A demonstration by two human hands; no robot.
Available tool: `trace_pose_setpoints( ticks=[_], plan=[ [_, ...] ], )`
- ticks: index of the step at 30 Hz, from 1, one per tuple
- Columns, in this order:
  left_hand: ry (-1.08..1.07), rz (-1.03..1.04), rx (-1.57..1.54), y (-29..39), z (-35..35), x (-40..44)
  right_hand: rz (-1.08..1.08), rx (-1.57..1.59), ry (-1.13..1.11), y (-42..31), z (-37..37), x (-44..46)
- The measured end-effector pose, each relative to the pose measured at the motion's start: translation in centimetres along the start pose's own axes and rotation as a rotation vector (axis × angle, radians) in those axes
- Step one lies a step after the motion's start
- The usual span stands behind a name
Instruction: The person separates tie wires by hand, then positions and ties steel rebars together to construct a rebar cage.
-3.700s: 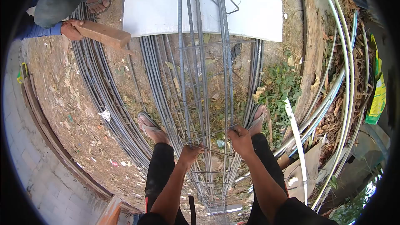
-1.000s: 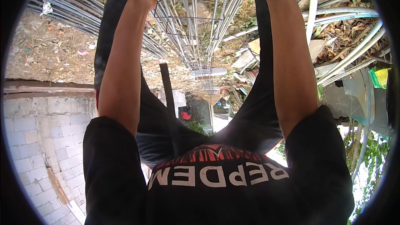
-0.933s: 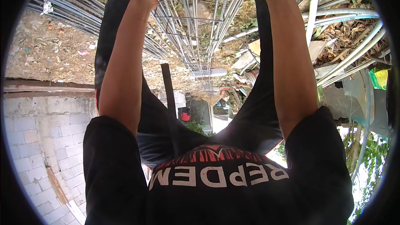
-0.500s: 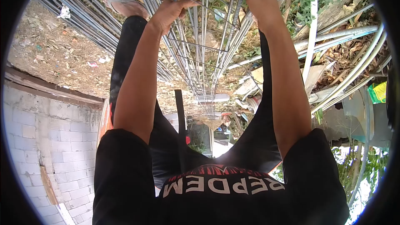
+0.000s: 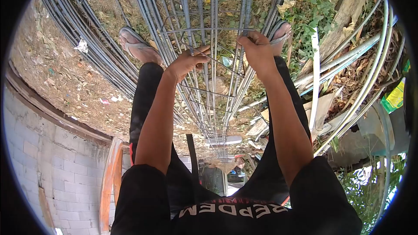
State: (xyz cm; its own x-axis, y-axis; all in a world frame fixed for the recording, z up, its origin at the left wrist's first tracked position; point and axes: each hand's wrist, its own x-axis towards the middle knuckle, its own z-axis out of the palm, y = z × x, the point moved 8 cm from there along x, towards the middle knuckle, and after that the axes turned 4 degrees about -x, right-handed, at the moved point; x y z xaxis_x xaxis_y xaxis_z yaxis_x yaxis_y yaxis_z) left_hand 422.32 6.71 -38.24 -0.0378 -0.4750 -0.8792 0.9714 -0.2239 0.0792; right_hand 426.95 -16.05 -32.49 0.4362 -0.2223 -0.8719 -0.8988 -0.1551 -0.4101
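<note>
A long cage of steel rebar (image 5: 213,74), with thin bent stirrups (image 5: 204,29) across its lengthwise bars, runs between my legs. My left hand (image 5: 188,64) is closed at the cage's left side, thumb and forefinger reaching inward past a bar. Opposite it, my right hand (image 5: 257,54) pinches at the right-hand bars, just below a stirrup. Whether the fingers hold a bar or a stirrup is hard to make out. My sandalled feet (image 5: 140,45) stand on either side of the cage.
Loose rebar (image 5: 82,35) lies in a bundle at the left. Pale pipes (image 5: 370,74) and a wooden log (image 5: 348,21) lie on the right among dry leaves and weeds. A block wall (image 5: 65,174) stands at lower left, beside an orange-edged board (image 5: 111,182).
The view has tilted, so hands, feet and cage all appear lower in the picture. Both hands remain at the cage, with more of its bars showing beyond them.
</note>
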Motion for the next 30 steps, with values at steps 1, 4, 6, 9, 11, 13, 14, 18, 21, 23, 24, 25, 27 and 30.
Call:
trace_pose_setpoints(
  ticks=[1,4,6,9,11,13,14,18,21,23,24,25,27,30],
  plan=[
    [-0.001,0.004,-0.031,0.1,0.0,0.0,-0.008,-0.003,0.019,-0.2,0.0,-0.1],
    [-0.002,0.007,0.01,0.2,0.0,0.1,-0.018,0.031,0.007,0.6,0.4,0.4],
    [0.001,0.03,0.016,-0.3,-0.1,0.3,-0.033,0.053,0.021,0.3,0.4,0.4],
    [-0.011,-0.01,0.032,0.1,0.4,0.0,-0.056,0.035,0.031,0.1,0.3,0.9],
    [-0.032,-0.026,0.077,0.8,0.9,-0.3,-0.033,0.072,0.036,0.6,0.4,1.7],
    [-0.064,-0.065,0.109,1.2,1.4,-0.6,0.0,0.111,0.055,1.5,0.7,2.0],
    [-0.064,-0.065,0.111,1.0,1.7,-0.3,-0.001,0.112,0.056,1.0,0.8,2.0],
    [0.171,0.018,-0.024,0.0,1.1,0.8,0.018,0.087,0.017,0.5,1.4,1.3],
    [0.222,0.003,-0.083,0.3,1.3,0.6,-0.015,0.064,0.024,1.0,1.3,1.6],
    [0.16,0.011,-0.118,-0.1,1.2,1.3,-0.016,0.048,0.023,1.0,1.2,1.8],
    [0.123,0.009,-0.144,-0.5,1.2,1.4,0.017,0.063,0.01,0.8,1.1,1.7],
    [0.086,0.007,-0.171,-0.9,1.2,1.4,0.056,0.077,-0.004,0.8,1.0,1.4],
    [0.065,0.028,-0.171,-0.5,1.3,1.2,0.06,0.07,-0.01,0.4,0.9,1.0],
    [0.152,0.042,-0.007,0.0,1.1,0.7,-0.042,0.004,0.063,0.7,0.8,1.4]
  ],
)
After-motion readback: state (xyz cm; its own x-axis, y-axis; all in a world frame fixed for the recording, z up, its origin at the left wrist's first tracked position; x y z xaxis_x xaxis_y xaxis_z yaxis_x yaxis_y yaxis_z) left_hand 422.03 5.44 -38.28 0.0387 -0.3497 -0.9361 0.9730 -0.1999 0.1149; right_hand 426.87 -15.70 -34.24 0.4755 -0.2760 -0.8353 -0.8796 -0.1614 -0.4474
